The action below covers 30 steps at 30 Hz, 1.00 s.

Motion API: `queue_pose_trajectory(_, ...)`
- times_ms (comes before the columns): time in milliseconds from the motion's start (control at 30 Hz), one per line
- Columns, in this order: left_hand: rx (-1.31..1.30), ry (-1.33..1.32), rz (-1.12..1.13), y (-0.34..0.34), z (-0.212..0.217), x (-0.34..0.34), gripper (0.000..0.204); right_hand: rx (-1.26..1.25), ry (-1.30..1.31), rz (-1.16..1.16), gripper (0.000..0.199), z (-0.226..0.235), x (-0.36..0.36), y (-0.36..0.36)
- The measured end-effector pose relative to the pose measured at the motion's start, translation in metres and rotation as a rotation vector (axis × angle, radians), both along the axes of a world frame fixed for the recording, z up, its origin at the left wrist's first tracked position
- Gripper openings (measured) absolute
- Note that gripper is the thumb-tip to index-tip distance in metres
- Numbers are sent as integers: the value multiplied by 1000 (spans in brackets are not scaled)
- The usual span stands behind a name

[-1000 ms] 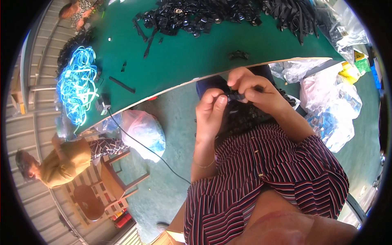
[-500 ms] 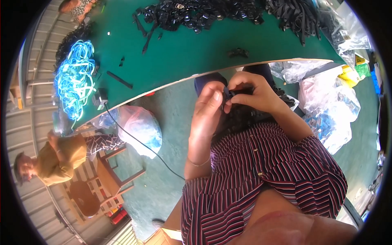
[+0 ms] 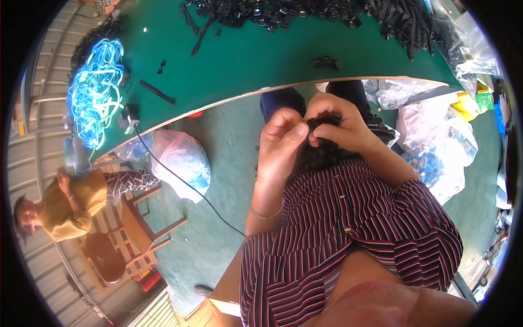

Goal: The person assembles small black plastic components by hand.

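Green tabletop, pale edge just beyond hands pinching a small black piece, broad floor leftward.

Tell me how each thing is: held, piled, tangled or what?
Small black piece, held, partly hidden
Left hand, pinching the piece
Right hand, pinching the piece
Blue cords, tangled
Shiny black parts, heaped
Black straps, piled together
Black strip, lying loose
Black cable, uncoiled
Pinkish plastic bag, bulging

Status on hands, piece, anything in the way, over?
Left hand, right hand together at small black piece. Piece partly hidden. Green table just beyond hands.
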State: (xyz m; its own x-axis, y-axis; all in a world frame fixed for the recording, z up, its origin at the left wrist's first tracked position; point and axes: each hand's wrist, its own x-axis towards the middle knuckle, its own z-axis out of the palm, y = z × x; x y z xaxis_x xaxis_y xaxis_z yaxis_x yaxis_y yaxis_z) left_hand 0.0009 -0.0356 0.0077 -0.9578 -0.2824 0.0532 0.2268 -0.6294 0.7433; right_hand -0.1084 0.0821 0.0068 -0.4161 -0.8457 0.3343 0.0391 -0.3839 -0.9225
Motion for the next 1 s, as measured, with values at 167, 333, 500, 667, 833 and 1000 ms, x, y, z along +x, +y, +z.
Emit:
queue_pose_trajectory(167, -216, -194, -11, -2, 6, 4, 16, -3, 326, -83, 14, 0, -10, -1)
queue_pose_trajectory(333, -339, -183, 80, -2, 0, 4, 12, 16, 516, -529, 9, 4, -14, 6)
queue_pose_trajectory(500, -597, -183, 124, 0, 3, 4, 5, 338, 252, -150, 18, 10, -10, 12)
queue_pose_trajectory(667, -821, -120, 17, -2, 5, 6, 7, 395, 276, -51, 20, 10, -8, 15)
queue_pose_trajectory(833, -449, -155, -66, 7, 9, 7, 12, 245, -311, 151, 21, 9, 3, 19)
queue_pose_trajectory(1000, -138, -74, -42, 11, 6, 4, 29, -50, -631, 242, 19, -2, 13, 13)
